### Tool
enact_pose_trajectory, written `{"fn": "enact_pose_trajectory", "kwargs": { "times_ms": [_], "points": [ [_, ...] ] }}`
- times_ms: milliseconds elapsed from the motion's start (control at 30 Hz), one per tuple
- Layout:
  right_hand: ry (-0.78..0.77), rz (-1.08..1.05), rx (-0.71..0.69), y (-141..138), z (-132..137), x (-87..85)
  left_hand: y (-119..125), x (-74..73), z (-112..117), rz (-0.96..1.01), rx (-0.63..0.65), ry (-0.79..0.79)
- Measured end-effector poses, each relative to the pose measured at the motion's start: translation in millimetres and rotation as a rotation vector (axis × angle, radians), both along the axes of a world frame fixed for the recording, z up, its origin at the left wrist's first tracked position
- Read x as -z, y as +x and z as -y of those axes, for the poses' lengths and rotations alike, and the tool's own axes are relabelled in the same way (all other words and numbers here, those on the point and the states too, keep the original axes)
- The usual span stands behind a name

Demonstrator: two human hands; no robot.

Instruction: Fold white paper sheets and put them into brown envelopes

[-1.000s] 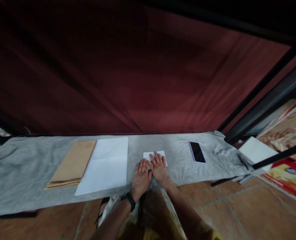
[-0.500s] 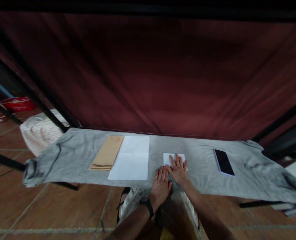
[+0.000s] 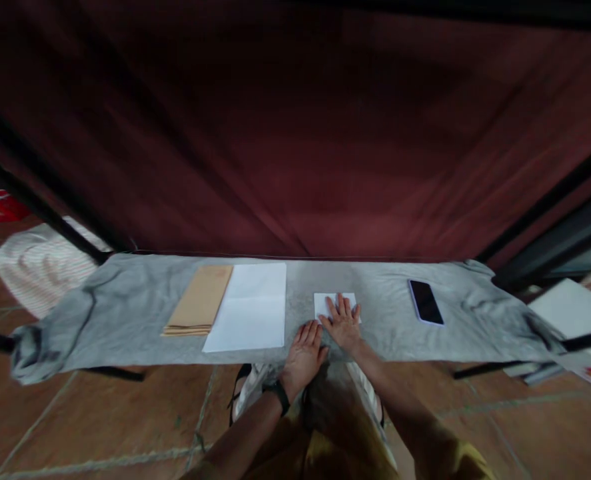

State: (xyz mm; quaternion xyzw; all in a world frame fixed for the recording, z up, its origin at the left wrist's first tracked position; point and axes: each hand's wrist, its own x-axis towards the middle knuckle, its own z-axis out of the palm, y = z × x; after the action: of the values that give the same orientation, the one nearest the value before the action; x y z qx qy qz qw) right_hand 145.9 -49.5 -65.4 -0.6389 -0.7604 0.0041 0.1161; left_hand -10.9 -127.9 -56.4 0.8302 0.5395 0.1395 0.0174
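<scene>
A small folded white paper lies on the grey cloth that covers a low bench. My right hand rests flat on that paper, fingers stretched out. My left hand lies flat beside it on the cloth near the front edge, fingers extended, with a black band on the wrist. Neither hand holds anything.
A large white sheet and a stack of brown envelopes lie to the left. A dark phone lies to the right. A dark red curtain hangs behind. Striped fabric sits on the tiled floor at left, white boards at right.
Both hands stay flat on the folded paper and cloth. The camera has swung, so the whole scene shifted in view; the hands barely moved against the paper.
</scene>
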Motion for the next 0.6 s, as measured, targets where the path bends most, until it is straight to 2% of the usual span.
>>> {"fn": "enact_pose_trajectory", "kwargs": {
  "times_ms": [133,300,467,600],
  "points": [
    [0.016,-0.038,-0.008,10,-1,-4.9,5,2.2,-4,-0.035,-0.014,0.020],
    [0.076,-0.046,0.056,33,6,-1.5,16,-1.9,-6,-0.130,-0.041,0.045],
    [0.116,-0.032,0.071,40,13,3.8,24,-14.2,-19,-0.161,0.056,0.093],
    [0.083,-0.066,0.074,43,12,1.3,31,-9.9,-30,-0.145,0.177,0.097]
  ]
}}
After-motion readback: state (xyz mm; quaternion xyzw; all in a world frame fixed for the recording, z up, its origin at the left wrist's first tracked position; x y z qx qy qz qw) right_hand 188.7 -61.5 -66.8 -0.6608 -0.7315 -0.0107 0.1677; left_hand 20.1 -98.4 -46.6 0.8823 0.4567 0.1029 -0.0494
